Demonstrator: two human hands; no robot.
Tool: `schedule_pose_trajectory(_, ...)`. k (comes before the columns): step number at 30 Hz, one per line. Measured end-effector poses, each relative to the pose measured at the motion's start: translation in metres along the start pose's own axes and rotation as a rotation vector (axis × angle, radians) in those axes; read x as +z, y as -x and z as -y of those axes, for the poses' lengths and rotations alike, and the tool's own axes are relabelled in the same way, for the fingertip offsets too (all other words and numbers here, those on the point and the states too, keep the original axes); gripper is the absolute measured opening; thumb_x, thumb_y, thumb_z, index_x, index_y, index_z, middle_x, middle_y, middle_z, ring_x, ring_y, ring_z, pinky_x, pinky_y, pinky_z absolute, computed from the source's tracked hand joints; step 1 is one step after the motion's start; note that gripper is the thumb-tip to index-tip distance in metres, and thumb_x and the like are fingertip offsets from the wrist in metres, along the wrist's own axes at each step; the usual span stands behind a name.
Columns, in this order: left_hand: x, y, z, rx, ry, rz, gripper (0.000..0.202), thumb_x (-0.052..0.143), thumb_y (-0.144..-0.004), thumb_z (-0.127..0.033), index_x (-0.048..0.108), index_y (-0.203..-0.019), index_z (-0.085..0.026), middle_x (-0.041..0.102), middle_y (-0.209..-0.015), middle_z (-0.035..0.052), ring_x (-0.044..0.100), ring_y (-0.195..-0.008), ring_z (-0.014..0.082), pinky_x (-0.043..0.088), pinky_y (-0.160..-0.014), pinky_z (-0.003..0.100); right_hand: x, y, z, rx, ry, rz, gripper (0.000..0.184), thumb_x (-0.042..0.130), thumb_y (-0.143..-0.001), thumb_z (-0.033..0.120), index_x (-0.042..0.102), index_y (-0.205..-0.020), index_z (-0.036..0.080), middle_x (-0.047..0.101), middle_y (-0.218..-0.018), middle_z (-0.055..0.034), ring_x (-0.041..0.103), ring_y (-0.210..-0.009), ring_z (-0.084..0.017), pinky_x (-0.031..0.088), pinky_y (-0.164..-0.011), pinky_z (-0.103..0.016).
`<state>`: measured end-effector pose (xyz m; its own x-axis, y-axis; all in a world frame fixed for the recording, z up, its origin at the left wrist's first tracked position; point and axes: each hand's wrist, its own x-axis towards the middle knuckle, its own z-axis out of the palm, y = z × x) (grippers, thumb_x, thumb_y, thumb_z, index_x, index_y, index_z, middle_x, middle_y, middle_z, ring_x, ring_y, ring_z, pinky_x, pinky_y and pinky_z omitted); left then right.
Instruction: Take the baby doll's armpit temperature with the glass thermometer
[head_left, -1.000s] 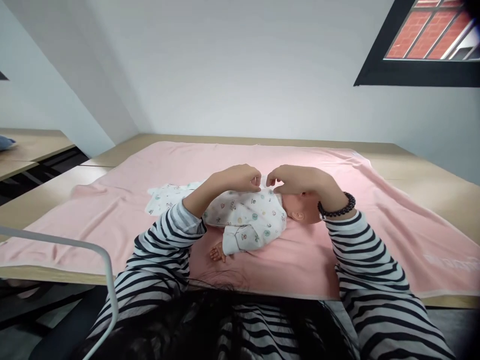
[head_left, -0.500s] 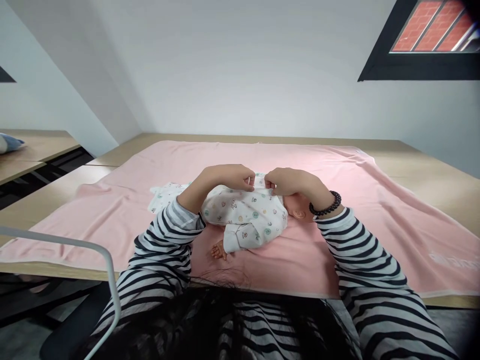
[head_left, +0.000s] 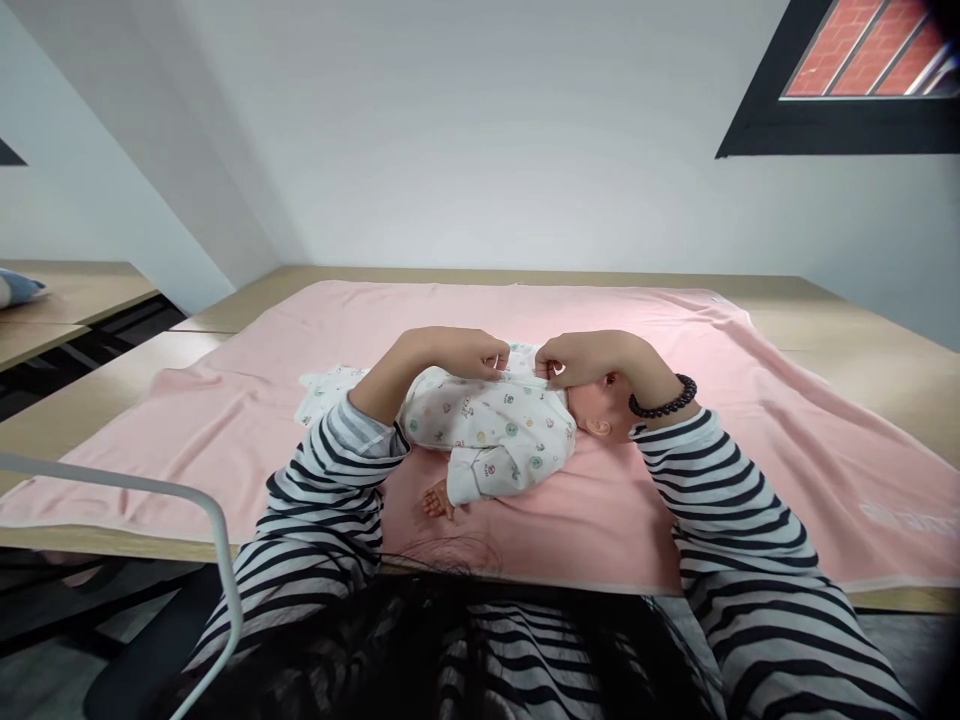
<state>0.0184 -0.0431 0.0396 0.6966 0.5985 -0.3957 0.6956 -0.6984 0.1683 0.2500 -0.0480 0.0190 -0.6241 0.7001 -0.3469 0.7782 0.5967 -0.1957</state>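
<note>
A baby doll (head_left: 600,408) lies on its back on a pink blanket (head_left: 750,420), its head to the right. It wears a white printed romper (head_left: 487,420), and one small hand sticks out of the near sleeve. Over the doll's chest, my left hand (head_left: 472,352) pinches the romper's far edge with thumb and finger. My right hand (head_left: 574,358), with a dark bead bracelet at the wrist, pinches the same garment nearer the neck. A short stretch of fabric shows between the two hands. My right arm partly hides the doll's head.
The blanket covers most of a light wooden table (head_left: 847,340), which stands against a white wall. A white metal bar (head_left: 172,488) curves up at the lower left, beside a dark seat (head_left: 142,650). Another table (head_left: 90,290) stands at the far left.
My right hand has shifted slightly to the right along the romper, uncovering more of the doll's head. My left hand is almost unmoved.
</note>
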Motion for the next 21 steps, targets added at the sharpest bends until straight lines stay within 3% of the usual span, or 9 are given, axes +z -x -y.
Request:
schedule_pose_trajectory(6, 0.002, -0.003, 0.003, 0.016, -0.004, -0.006, 0.016, 0.050, -0.100, -0.034, 0.055, -0.096, -0.019, 0.069, -0.108, 0.0084, 0.054, -0.085, 0.0185, 0.035, -0.067, 0.029, 0.002, -0.003, 0.001, 0.002, 0.026, 0.017, 0.007, 0.069, -0.088, 0.022, 0.063, -0.091, 0.018, 0.060, -0.080, -0.0002, 0.047, -0.070, -0.014, 0.030, -0.063, -0.029)
schedule_pose_trajectory(13, 0.002, -0.002, 0.002, -0.002, 0.003, -0.020, 0.013, 0.054, -0.100, -0.030, 0.053, -0.092, -0.020, 0.066, -0.102, 0.0073, 0.051, -0.080, 0.0180, 0.035, -0.065, 0.030, 0.003, 0.000, 0.015, 0.051, 0.047, -0.047, 0.008, 0.059, -0.093, 0.027, 0.058, -0.090, 0.020, 0.058, -0.077, 0.0007, 0.042, -0.062, -0.013, 0.027, -0.059, -0.030)
schedule_pose_trajectory(16, 0.003, -0.003, 0.003, -0.001, 0.004, -0.017, 0.012, 0.054, -0.100, -0.027, 0.052, -0.091, -0.020, 0.066, -0.103, 0.0073, 0.051, -0.080, 0.0179, 0.034, -0.064, 0.030, 0.003, 0.001, 0.021, 0.073, 0.102, -0.092, 0.004, 0.059, -0.089, 0.021, 0.056, -0.086, 0.021, 0.057, -0.076, 0.0009, 0.039, -0.062, -0.013, 0.027, -0.060, -0.031)
schedule_pose_trajectory(21, 0.007, -0.005, 0.007, 0.015, 0.066, -0.069, 0.016, 0.059, -0.097, -0.029, 0.051, -0.085, -0.021, 0.063, -0.094, 0.0065, 0.049, -0.076, 0.0186, 0.033, -0.065, 0.031, 0.004, 0.003, 0.029, 0.060, 0.168, -0.182, 0.016, 0.056, -0.080, 0.009, 0.048, -0.079, 0.022, 0.052, -0.073, 0.0018, 0.034, -0.064, -0.014, 0.025, -0.064, -0.031)
